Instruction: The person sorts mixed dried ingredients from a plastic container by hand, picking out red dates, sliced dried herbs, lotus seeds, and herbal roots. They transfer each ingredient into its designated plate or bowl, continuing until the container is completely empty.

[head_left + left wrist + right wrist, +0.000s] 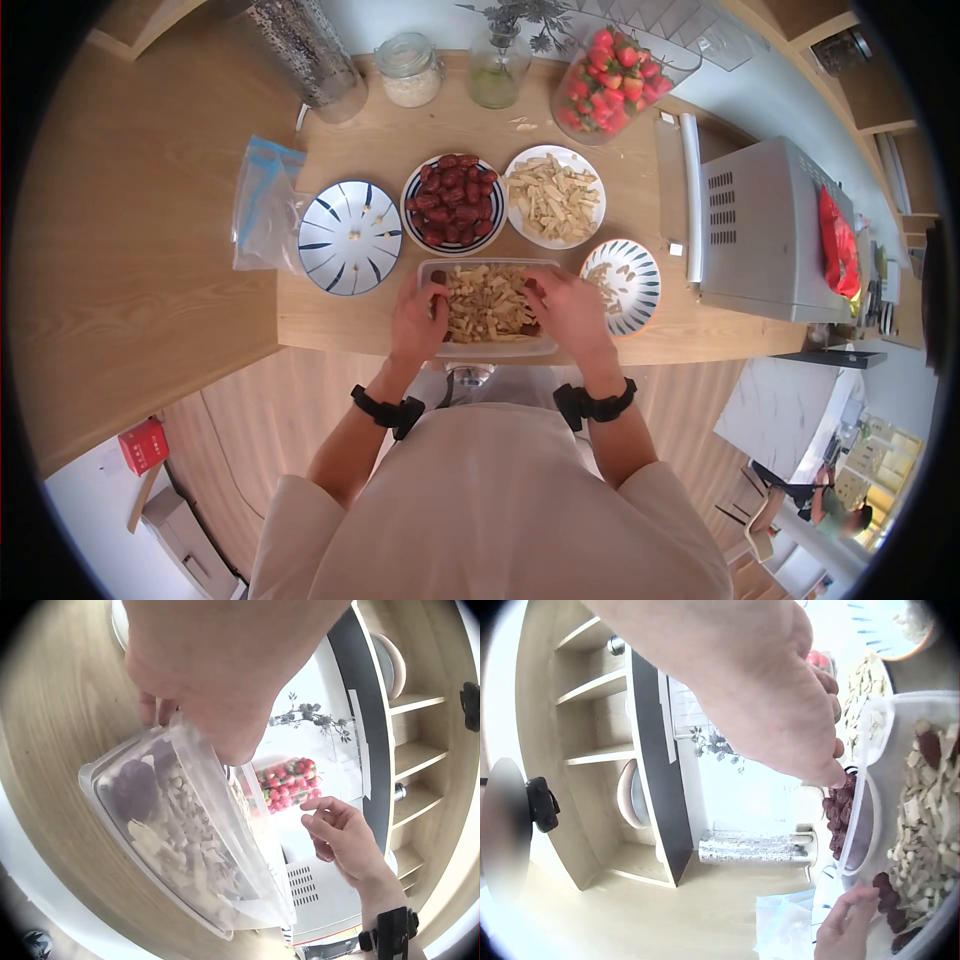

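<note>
A clear plastic box [500,349] stands near the counter's front edge, filled with pale dried root slices [490,300]. Several dried red dates [889,904] line its left end, and others show at the right end. At that left end my left hand [418,320] has its thumb and forefinger together on a date. My right hand [572,312] reaches over the right end with fingers loosely bent; in the left wrist view a gap shows between thumb and forefinger. Behind the box are a plate of red dates [455,200] and a plate of pale slices [556,197].
To the left sit a blue-striped plate [350,240] with a few crumbs and a zip bag [262,210]. A smaller plate [630,285] with some slices is close to my right hand. Along the back are a glass jar [409,75], a vase [495,75] and a strawberry container [610,85].
</note>
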Available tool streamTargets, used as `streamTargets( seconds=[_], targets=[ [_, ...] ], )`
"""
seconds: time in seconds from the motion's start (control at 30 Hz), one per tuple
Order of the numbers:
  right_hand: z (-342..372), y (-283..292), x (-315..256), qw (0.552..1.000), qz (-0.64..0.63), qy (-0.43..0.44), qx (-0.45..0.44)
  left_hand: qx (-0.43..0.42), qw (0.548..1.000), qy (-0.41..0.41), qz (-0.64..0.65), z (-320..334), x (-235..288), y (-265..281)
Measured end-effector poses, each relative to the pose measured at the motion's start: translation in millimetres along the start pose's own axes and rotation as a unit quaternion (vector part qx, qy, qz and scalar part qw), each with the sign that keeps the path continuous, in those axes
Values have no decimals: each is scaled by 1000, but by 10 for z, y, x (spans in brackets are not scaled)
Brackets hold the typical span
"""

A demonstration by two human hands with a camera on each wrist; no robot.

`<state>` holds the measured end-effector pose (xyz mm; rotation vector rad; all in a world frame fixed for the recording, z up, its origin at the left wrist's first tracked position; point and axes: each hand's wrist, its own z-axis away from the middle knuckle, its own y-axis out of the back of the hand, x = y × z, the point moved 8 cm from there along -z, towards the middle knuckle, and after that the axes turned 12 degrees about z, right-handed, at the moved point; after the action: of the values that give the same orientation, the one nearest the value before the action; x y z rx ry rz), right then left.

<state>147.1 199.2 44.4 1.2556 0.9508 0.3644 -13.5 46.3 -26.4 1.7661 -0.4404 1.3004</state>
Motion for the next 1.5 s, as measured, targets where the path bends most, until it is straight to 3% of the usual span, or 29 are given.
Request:
streamTargets(
  seconds=[0.13, 0.2, 0.33, 0.4, 0.5, 0.6, 0.7, 0.87, 0.97, 1.03, 1.07, 1.23, 1.33, 1.43, 1.5],
  targets=[
    [-68, -154, -137, 997, 51, -8, -57, 1, 1000, 24, -5, 16, -15, -3],
    [-64, -309, -208, 983, 157, 14, -96, 8, 1000, 8, -1, 14, -6, 1],
    [-138, -471, -272, 983, 141, 55, -100, 10, 1000, 3, -6, 26, -38, 17],
    [-192, -684, -205, 974, 156, 57, -154, 11, 1000, 5, -6, 33, -72, 2],
    [-235, -866, -183, 979, 154, 78, -112, 11, 1000, 13, -4, 37, -75, 7],
    [-304, -1041, -182, 965, 200, 110, -131, 7, 1000, 20, -5, 43, -72, 4],
    [-326, -1151, -87, 961, 189, 53, -193, 7, 1000, 15, -4, 33, -82, -2],
    [-311, -1126, -96, 964, 202, 70, -160, 15, 1000, 9, 9, -1, -8, 5],
    [-293, -1056, -141, 964, 199, 81, -157, 43, 998, -38, -3, -120, 135, 78],
    [-272, -1052, -153, 966, 186, 77, -161, 65, 985, -150, -48, -224, 374, 145],
    [-266, -1075, -140, 965, 183, 71, -174, 64, 986, -149, -49, -284, 405, 166],
    [-265, -1085, -154, 951, 198, 68, -226, -84, 984, -155, -34, -545, 456, -135],
    [-220, -1189, -77, 955, 179, 70, -227, -94, 979, -173, -53, -561, 358, -256],
    [-174, -1133, -35, 964, 183, 75, -176, -72, 978, -191, -47, -543, 342, -273],
    [-168, -1098, -8, 977, 109, 46, -178, -78, 979, -181, -46, -543, 319, -264]
  ],
)
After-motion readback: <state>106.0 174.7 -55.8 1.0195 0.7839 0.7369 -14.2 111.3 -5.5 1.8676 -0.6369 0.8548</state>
